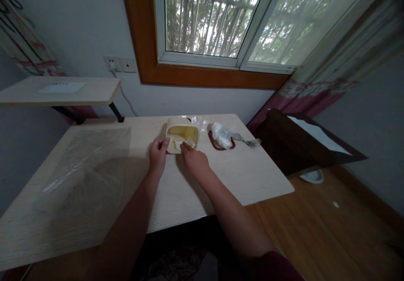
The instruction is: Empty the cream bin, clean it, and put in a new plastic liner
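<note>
A cream plastic box (170, 149) sits tilted on the table with its hollow, yellowish inside facing me. My left hand (158, 156) grips its left rim, thumb at the edge and fingers closed. At the lower right of the opening, my right hand (194, 158) presses a small white piece, like a tissue or cloth (178, 145), against the inside with its fingers together. Part of that piece is hidden by the fingers. To the right lies a brown-rimmed piece (219, 148), with a crumpled white plastic bag (221, 135) on top.
A clear plastic sheet or bag (94, 167) lies flat on the left of the pale table (176, 196). Behind it stands a small raised shelf (97, 91) on black legs. A dark brown surface holding a white sheet (318, 133) is at the right, beyond the table's edge.
</note>
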`<action>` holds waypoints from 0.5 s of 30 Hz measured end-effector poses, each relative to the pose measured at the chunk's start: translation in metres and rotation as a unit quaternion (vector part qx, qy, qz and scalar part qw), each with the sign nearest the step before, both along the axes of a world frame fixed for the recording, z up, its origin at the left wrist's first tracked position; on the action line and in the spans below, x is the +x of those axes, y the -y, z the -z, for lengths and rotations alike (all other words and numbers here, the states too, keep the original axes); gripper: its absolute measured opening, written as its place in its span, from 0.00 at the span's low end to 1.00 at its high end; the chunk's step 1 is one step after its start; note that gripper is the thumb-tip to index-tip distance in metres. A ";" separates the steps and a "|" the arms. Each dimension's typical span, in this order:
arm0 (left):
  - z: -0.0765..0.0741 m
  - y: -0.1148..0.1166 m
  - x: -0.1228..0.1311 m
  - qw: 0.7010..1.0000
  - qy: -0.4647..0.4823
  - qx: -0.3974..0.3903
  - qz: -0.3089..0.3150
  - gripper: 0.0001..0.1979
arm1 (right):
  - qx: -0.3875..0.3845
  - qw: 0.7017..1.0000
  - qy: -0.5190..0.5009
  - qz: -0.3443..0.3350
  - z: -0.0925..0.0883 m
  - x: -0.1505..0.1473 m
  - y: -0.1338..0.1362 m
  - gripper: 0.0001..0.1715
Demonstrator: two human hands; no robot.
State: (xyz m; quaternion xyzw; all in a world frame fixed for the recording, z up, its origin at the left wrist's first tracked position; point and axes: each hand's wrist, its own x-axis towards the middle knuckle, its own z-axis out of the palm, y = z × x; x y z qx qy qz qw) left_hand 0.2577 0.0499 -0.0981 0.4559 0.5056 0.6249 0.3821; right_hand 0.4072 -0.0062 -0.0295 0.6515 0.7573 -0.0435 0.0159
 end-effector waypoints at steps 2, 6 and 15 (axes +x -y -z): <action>0.001 -0.001 0.000 1.000 0.008 0.001 -0.005 0.21 | -0.002 1.000 0.002 0.002 -0.001 0.000 0.000 0.30; 0.001 -0.002 -0.001 1.000 0.011 0.011 -0.012 0.20 | -0.002 1.000 0.000 -0.001 -0.001 -0.001 -0.001 0.30; 0.000 -0.003 -0.002 1.000 0.026 0.001 -0.009 0.23 | 0.003 1.000 0.009 -0.002 -0.001 0.000 -0.002 0.30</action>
